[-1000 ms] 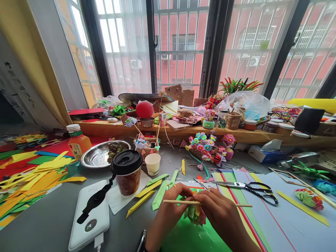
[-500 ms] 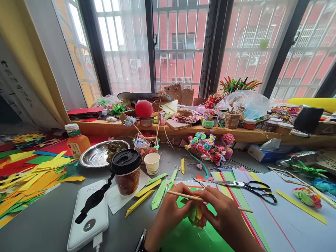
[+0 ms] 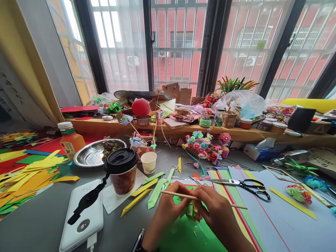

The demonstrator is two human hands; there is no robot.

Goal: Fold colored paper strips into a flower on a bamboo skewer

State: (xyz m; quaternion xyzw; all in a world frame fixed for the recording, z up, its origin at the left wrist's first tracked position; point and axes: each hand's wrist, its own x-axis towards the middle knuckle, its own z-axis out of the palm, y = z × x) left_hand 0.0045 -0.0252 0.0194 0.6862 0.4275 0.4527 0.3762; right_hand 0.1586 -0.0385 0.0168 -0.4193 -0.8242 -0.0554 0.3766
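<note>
Low in the middle of the view, both my hands meet over a green paper sheet point(image 3: 183, 234). My left hand point(image 3: 168, 208) is closed on a small folded paper flower point(image 3: 191, 210) of green, yellow and pink. My right hand point(image 3: 215, 210) pinches the same flower from the right. A thin wooden stick point(image 3: 236, 206) lies across my fingers, jutting out left and right; which hand grips it is unclear.
Scissors point(image 3: 244, 184) lie on coloured paper sheets to the right. A lidded coffee cup point(image 3: 121, 171), a small paper cup point(image 3: 148, 162), a white power bank point(image 3: 82, 213) and a metal bowl point(image 3: 89, 159) stand to the left. Folded paper strips point(image 3: 147, 190) lie near my left hand.
The stick has tilted so its left end is higher and has shifted a little left. My hands stay together on the flower, slightly lower. The camera view has drifted.
</note>
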